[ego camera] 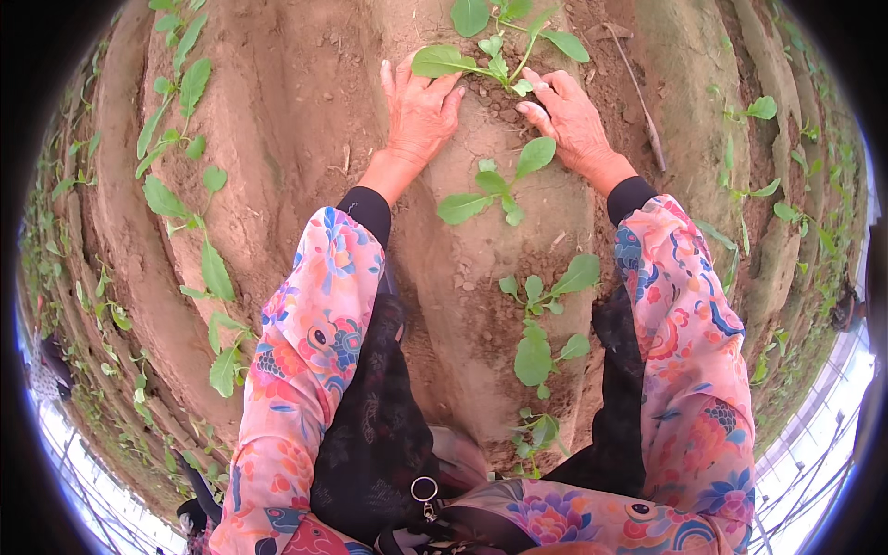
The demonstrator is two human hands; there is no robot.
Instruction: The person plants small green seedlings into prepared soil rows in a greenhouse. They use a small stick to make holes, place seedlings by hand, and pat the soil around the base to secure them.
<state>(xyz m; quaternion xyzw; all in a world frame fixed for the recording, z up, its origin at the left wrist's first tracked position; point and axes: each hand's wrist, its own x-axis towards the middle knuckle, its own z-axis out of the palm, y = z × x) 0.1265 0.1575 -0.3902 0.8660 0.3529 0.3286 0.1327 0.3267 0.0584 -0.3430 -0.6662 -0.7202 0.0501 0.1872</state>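
A green leafy seedling [498, 68] stands in a soil ridge [499, 128], with loose crumbly earth around its base. To its left, my left hand [421, 111] rests on the soil, fingers apart; a broad leaf covers part of the fingertips. My right hand [570, 123] is on the other side, its thumb and fingers spread close to the stem base and small lower leaf. Neither hand visibly grips anything. Nearer to me on this ridge grows another seedling [494, 189], just below the gap between my hands.
Further seedlings [538, 354] line this ridge between my legs. A row of plants [201, 222] runs along the left ridge, and more plants [762, 108] grow at right. A thin dry stick [642, 104] lies beside my right hand. Another person [52, 368] is partly visible at far left.
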